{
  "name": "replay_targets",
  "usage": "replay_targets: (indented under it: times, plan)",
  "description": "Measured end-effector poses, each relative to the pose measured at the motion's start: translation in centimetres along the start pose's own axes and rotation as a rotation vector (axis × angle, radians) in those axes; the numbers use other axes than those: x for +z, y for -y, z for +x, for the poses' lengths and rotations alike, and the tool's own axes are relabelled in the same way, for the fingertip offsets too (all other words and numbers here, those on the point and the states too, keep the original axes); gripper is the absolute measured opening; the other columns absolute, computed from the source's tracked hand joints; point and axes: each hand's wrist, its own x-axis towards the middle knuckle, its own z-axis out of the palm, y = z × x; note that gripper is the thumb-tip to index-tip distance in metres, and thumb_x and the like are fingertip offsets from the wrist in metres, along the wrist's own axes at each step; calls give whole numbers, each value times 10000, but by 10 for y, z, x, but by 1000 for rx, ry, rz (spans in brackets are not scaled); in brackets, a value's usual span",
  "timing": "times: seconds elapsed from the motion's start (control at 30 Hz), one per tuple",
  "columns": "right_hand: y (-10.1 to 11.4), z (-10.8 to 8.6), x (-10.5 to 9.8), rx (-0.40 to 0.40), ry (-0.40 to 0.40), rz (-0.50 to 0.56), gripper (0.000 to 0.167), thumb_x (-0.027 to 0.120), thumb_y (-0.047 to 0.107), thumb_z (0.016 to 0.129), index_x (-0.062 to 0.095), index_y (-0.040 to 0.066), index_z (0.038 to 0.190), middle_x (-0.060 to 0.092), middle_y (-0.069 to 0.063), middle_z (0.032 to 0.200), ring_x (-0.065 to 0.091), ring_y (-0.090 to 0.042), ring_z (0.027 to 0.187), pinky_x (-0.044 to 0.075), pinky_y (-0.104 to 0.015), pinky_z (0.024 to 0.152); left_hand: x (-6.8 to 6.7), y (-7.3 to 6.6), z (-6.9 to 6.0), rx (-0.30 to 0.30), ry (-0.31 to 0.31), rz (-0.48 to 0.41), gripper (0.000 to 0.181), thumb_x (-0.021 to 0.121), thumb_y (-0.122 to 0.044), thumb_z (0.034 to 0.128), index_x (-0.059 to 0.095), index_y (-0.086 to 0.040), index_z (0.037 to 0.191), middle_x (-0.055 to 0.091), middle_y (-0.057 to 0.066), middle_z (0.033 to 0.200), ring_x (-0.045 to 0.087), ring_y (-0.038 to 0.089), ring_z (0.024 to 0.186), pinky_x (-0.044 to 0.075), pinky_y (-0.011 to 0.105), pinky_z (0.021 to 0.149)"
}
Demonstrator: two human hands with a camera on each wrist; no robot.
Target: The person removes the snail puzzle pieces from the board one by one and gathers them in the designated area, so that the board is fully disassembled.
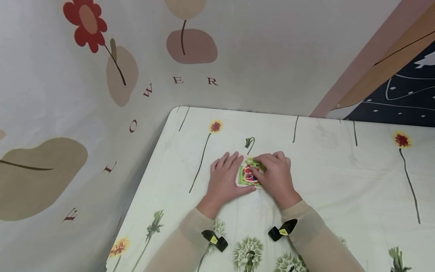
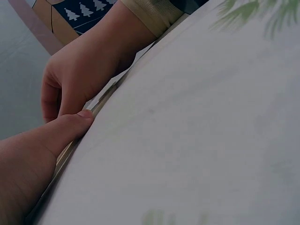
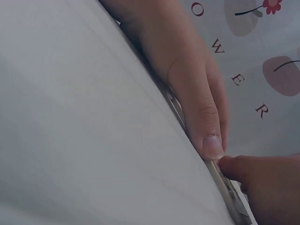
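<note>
A small jigsaw puzzle board (image 1: pixel 241 178) with a green border and a red-and-purple picture lies flat on the cloth, partly covered by both hands. My left hand (image 1: pixel 224 178) rests along its left side, fingers fairly straight, with the thumb stretched along the near edge. Over the board's right part, my right hand (image 1: pixel 276 176) has curled fingers and seems to pinch a puzzle piece between thumb and forefinger; the piece is mostly hidden. From the left wrist view, the right hand (image 2: pixel 75 79) bends down just beyond the left thumb. The right wrist view shows the left hand (image 3: pixel 192 89) close to the right fingertips.
A white flower-printed cloth (image 1: pixel 340 189) covers the table. Pale fabric with printed flowers and letters (image 1: pixel 178 80) hangs behind and to the left. Dark patterned fabric (image 1: pixel 404 90) is at the back right. Each sleeve carries a black wrist strap (image 1: pixel 215 240).
</note>
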Motion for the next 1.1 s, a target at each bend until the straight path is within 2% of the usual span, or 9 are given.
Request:
replay_targets:
  times: [0.23, 0.53, 0.8, 1.1]
  plan:
    - [-5, -1, -4, -33, -15, -11, 316, 943, 268, 843, 841, 136, 1111, 807, -18, 1102, 577, -260, 920, 371, -522, 830, 0, 0, 0, 0, 12, 7, 1088, 725, -824, 798, 443, -187, 1633, 364, 25, 1706, 263, 321, 1575, 267, 584, 1192]
    - [-21, -9, -16, -90, -79, 40, 334, 953, 269, 824, 849, 157, 1121, 809, 0, 1114, 578, -237, 957, 328, -570, 909, -1, -1, 1, -7, 30, 10, 1095, 722, -826, 799, 440, -180, 1637, 360, 24, 1709, 261, 313, 1577, 267, 577, 1195]
    - [-27, -13, -23, -60, -92, 60, 320, 948, 243, 828, 850, 132, 1112, 807, -39, 1123, 589, -266, 983, 312, -605, 927, -2, 0, -1, 2, 7, -13, 1089, 758, -797, 789, 462, -162, 1622, 381, 41, 1699, 276, 330, 1571, 269, 591, 1191]
    - [-40, -20, -31, 1, -94, 82, 292, 934, 223, 847, 847, 138, 1113, 805, -36, 1119, 581, -260, 992, 280, -581, 918, -2, 0, 0, -8, 27, -4, 1098, 734, -818, 795, 436, -184, 1640, 352, 22, 1715, 249, 310, 1584, 261, 577, 1198]
